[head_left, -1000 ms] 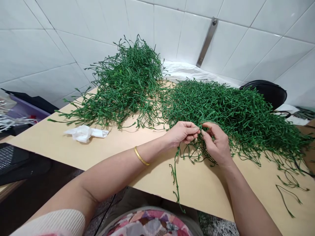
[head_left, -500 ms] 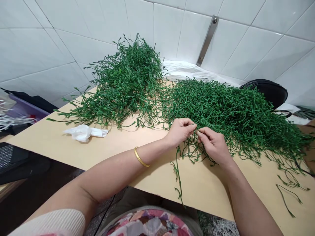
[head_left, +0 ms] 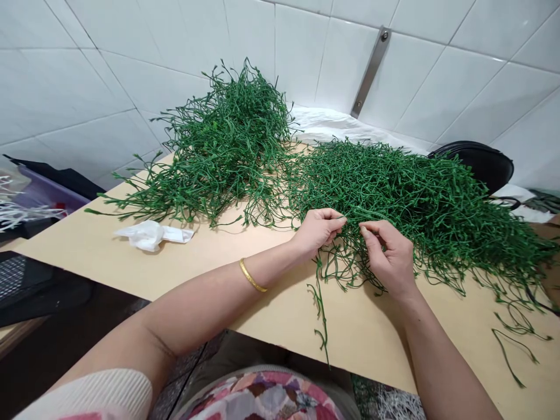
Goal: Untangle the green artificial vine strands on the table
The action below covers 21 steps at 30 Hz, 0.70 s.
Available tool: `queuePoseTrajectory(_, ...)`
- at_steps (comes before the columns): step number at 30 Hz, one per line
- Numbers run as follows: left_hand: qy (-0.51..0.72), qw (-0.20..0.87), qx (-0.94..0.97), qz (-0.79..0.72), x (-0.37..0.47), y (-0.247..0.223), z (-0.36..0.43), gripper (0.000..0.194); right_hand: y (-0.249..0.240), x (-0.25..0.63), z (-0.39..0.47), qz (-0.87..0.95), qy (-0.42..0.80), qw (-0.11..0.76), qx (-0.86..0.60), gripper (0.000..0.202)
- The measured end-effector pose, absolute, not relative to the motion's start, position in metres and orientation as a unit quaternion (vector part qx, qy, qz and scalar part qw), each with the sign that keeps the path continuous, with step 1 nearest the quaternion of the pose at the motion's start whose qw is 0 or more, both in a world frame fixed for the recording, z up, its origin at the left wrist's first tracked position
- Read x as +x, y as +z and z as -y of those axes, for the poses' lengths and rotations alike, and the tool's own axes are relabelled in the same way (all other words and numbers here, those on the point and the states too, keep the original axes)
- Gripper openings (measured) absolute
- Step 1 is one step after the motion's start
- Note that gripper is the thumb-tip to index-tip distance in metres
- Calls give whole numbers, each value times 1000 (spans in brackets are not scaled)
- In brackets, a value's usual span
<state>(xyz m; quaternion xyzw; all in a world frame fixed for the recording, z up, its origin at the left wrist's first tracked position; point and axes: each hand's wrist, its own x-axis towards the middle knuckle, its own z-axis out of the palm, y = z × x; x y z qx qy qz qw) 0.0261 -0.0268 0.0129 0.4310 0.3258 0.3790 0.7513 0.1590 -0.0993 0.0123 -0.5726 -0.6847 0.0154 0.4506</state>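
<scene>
My left hand (head_left: 318,233) is closed in a pinch on a green plastic stem (head_left: 322,318), whose branched length hangs below the fingers over the tabletop. A short gap to the right, my right hand (head_left: 388,251) has thumb and forefinger pressed together at the front of the larger green pile (head_left: 394,186); whatever is between those fingertips is too small to make out. Loose thin stems lie under and between both hands. A second heap of green stems (head_left: 236,128) rises at the back left.
A crumpled white wrapper (head_left: 151,235) lies on the tan table (head_left: 196,268) at the left. Behind the right pile sit a round black case (head_left: 485,166) and white cloth (head_left: 332,122) against the tiled wall. Loose stems (head_left: 507,350) lie at the right.
My right hand has moved a little to the right, away from my left hand, widening the gap between the fingertips. My left hand has barely moved.
</scene>
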Motion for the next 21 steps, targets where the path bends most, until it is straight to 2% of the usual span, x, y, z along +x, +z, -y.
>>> queuePoseTrajectory(4, 379, 749, 442, -315, 27, 13, 29, 14, 12, 158, 99, 694, -18, 446, -565, 17)
queuePoseTrajectory(14, 371, 763, 435, -300, 26, 11, 29, 11, 10, 157, 98, 702, 0, 408, -583, 19)
queuePoseTrajectory(21, 372, 771, 428, -290, 28, 8, 31, 11, 11, 157, 97, 703, -16, 393, -592, 9)
